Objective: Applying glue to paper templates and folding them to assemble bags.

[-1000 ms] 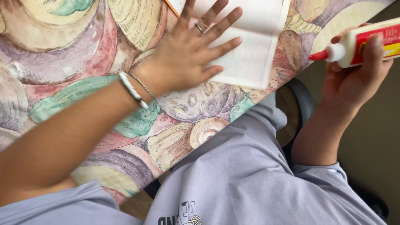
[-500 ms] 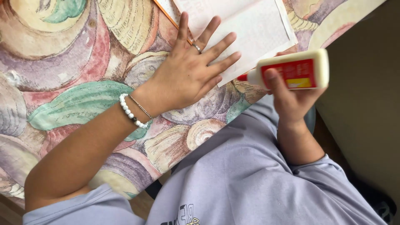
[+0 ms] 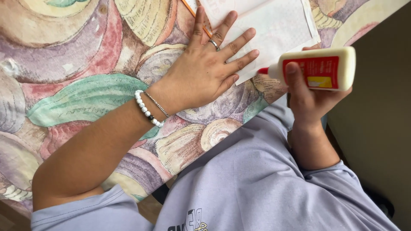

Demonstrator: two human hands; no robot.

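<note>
I see a table under a shell-patterned cloth, and on it a white paper sheet pinned flat by my left hand, fingers spread and pressed on the sheet's near corner. My right hand is wrapped tight around a white glue bottle, lying sideways just right of those fingers, its red tip at the paper's edge. I judge a hard squeeze could smear glue onto the fingers or cloth, and an orange pencil lies partly under the left fingertips.
</note>
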